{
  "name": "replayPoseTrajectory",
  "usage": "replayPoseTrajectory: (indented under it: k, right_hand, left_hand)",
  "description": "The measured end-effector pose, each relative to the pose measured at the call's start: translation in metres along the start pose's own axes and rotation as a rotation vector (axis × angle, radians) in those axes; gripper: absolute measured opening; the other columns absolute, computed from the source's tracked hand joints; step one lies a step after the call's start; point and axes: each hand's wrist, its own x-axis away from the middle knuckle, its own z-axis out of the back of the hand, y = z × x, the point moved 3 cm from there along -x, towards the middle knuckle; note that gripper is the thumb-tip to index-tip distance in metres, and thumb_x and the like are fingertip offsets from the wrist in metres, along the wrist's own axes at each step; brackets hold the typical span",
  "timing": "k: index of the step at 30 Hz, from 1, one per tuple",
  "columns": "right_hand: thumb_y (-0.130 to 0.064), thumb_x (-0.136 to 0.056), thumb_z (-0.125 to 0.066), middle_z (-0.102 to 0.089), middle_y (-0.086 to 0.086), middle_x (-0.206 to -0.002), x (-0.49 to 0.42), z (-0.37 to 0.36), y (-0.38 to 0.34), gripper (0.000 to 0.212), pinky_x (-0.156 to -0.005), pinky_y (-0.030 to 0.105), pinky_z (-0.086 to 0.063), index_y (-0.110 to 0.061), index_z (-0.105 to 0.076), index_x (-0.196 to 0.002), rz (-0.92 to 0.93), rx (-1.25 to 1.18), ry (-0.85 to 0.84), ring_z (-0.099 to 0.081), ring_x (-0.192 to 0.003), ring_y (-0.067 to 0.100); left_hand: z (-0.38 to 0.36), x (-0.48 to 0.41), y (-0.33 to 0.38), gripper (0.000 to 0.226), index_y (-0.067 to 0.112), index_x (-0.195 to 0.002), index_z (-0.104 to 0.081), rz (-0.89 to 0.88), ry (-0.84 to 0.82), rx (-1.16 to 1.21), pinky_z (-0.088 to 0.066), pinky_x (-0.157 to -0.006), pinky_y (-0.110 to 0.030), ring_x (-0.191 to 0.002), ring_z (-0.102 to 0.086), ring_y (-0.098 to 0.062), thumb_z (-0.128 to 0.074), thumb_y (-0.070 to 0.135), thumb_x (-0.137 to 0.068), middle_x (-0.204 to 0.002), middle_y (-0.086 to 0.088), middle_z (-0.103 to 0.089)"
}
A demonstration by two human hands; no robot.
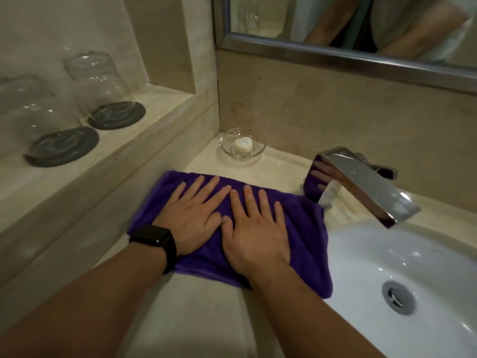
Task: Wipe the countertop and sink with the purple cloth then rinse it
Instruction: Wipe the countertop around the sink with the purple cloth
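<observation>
Cloth pressed flat on the counter beside the basin

Glasses point(95, 76) stood upside down on dark coasters point(62, 146) along the raised ledge point(144, 120) at the left of the frame, well apart from the work. Just left of centre, the left hand point(191, 215), with a black watch point(154, 239) at its wrist, lay palm down on the purple cloth point(304, 244), its fingers straight and slightly spread. The right hand point(255, 233) lay flat beside it in the same way, thumbs nearly touching. The cloth was spread on the countertop point(201, 319), its right edge reaching the rim of the sink point(387, 254).

Above the hands, in the corner, sat a glass soap dish point(242, 143), near the cloth's far edge. The faucet point(361, 182) stood to the right, over the white basin.

This looked like the countertop wipe, with the sink and the rinse not yet done. To do it well, both palms should keep even pressure so that the cloth slides without bunching. Strokes should run in overlapping passes toward the basin. The dish would need lifting or careful skirting, since a shove could knock it. The strip around the faucet base deserves a separate, slower pass.
</observation>
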Motion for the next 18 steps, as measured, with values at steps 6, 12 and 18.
replayPoseTrajectory:
  k: [6, 12, 18]
  right_hand:
    - [-0.053, -0.101, -0.008, 0.011, -0.004, -0.166, 0.052, -0.01, -0.014, 0.061, -0.121, 0.048, 0.009, -0.033, 0.009, -0.157, -0.024, 0.03, 0.009, 0.013, -0.152, 0.02]
    - [-0.054, -0.1, -0.005, 0.012, -0.005, -0.166, 0.108, -0.022, -0.037, 0.062, -0.122, 0.048, 0.008, -0.034, 0.01, -0.156, -0.052, 0.048, 0.002, 0.013, -0.152, 0.02]
    - [-0.054, -0.101, -0.005, 0.013, -0.004, -0.165, 0.16, -0.034, -0.059, 0.061, -0.121, 0.047, 0.008, -0.033, 0.013, -0.156, -0.061, 0.066, 0.0, 0.015, -0.151, 0.02]
  left_hand:
    - [-0.011, 0.053, 0.006, 0.061, 0.04, -0.154, 0.005, -0.042, 0.03, 0.014, 0.007, -0.121, -0.042, -0.15, 0.011, -0.014, -0.016, 0.046, -0.097, -0.164, 0.01, 0.011]
    - [-0.023, 0.111, 0.007, 0.059, 0.04, -0.154, 0.004, -0.065, 0.029, 0.029, 0.007, -0.121, -0.045, -0.151, 0.012, -0.015, -0.02, 0.042, -0.1, -0.164, 0.01, 0.01]
    - [-0.032, 0.164, 0.007, 0.059, 0.04, -0.154, 0.005, -0.084, 0.037, 0.018, 0.007, -0.121, -0.046, -0.151, 0.012, -0.015, -0.02, 0.042, -0.1, -0.164, 0.01, 0.011]
